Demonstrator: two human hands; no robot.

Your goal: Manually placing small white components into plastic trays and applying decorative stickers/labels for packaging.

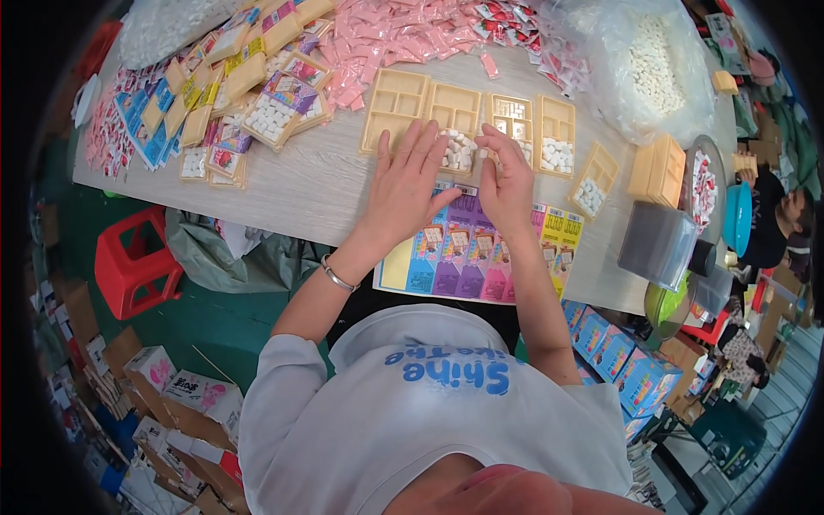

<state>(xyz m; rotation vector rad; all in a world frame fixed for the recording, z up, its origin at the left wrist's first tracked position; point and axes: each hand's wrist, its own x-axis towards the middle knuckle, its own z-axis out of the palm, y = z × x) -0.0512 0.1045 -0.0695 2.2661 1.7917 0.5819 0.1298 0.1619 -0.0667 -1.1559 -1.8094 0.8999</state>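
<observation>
My left hand lies flat with its fingers stretched out, fingertips on the lower edges of two beige compartment trays. The leftmost tray shows bare compartments; the tray beside it has small white pieces in its lower part. My right hand is curled, thumb and fingers drawn together by those pieces; what it pinches is too small to tell. A third tray, partly behind my right hand, has its upper compartments filled. White pieces fill the lower part of a fourth tray. Beneath my hands lies a colourful printed card sheet.
A tilted tray with white pieces lies at right, near stacked beige trays and a clear bag of white pieces. Pink sachets and packed trays cover the far side. A red stool stands left; another person sits right.
</observation>
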